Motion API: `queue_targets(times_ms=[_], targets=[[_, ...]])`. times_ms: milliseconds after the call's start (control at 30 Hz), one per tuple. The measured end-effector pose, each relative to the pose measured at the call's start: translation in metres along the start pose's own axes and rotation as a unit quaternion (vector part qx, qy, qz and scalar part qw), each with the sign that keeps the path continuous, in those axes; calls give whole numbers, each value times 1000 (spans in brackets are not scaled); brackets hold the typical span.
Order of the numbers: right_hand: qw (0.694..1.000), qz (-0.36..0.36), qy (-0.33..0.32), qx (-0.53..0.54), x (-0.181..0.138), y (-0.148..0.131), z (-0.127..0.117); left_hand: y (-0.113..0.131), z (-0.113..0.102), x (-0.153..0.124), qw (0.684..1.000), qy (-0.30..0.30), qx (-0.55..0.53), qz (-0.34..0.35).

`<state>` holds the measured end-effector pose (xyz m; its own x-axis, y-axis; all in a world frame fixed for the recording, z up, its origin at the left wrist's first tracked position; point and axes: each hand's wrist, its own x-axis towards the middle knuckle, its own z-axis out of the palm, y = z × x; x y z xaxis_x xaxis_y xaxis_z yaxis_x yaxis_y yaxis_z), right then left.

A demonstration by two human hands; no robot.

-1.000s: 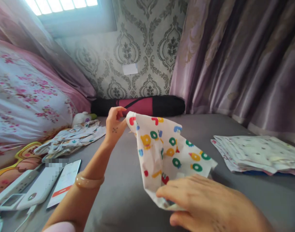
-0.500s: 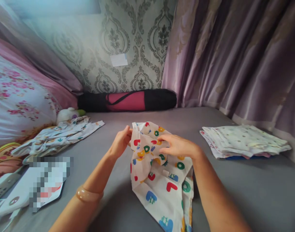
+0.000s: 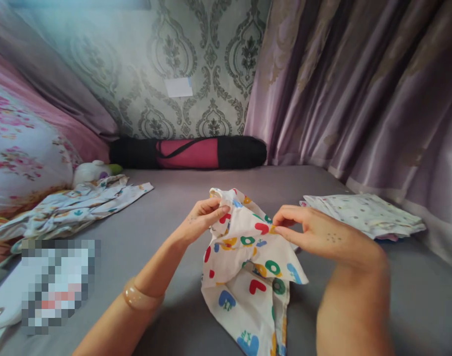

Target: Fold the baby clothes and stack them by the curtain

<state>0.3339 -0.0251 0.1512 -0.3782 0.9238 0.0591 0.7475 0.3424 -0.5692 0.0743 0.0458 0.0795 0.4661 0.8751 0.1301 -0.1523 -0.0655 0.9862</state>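
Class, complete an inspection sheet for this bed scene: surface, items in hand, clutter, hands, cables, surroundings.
Surface: grey bed sheet, smooth.
Job's things: printed cloth, white with coloured letters, top edge lifted, lower part draped on the sheet.
Clutter: folded stack at right; loose garments and plush toy at left; blurred flat item near the left edge.
Grippers: left hand and right hand each pinch the cloth's top edge; bangle on the left wrist.
Cables: nothing seen.
Surroundings: rolled black-and-pink bag against patterned wallpaper; purple curtain at right; floral pillow at left.
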Motion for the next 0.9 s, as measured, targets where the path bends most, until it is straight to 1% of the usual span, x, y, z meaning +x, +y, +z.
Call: queue_targets(times_ms=[67,133,167,233,300,367,433,500,567,600,633,667,700,767,833,900], targets=[[999,5,51,5,4,3,3,3,14,4,999,-27,19,15],[996,3,86,29,13,1,10,7,28,7,996,-66,45,33],[996,-3,83,39,18,-1,13,10,33,8,994,-84,57,44],[998,-15,49,43,26,-6,19,17,42,9,988,-114,83,66],[999,-28,19,39,31,-9,20,24,44,9,982,-114,123,83],[998,-37,12,50,33,-8,18,29,41,9,980,-72,161,92],[996,-33,7,76,31,-2,14,31,31,12,982,-10,161,96],[994,-16,-10,103,29,6,10,28,16,18,985,54,130,101],[991,5,-24,129,26,15,7,21,-2,25,980,113,112,117],[989,16,-27,141,25,19,6,16,-12,29,976,134,115,128],[988,26,-29,152,24,23,5,11,-21,31,973,140,128,134],[986,35,-27,162,23,25,4,6,-29,34,971,130,146,134],[984,43,-23,169,23,27,2,0,-36,35,972,105,169,129],[983,52,-12,178,21,31,0,-10,-46,36,971,32,212,106],[980,57,2,189,20,34,-3,-20,-51,36,966,-30,242,85],[977,66,13,204,18,37,-4,-28,-52,36,963,-52,253,73]])
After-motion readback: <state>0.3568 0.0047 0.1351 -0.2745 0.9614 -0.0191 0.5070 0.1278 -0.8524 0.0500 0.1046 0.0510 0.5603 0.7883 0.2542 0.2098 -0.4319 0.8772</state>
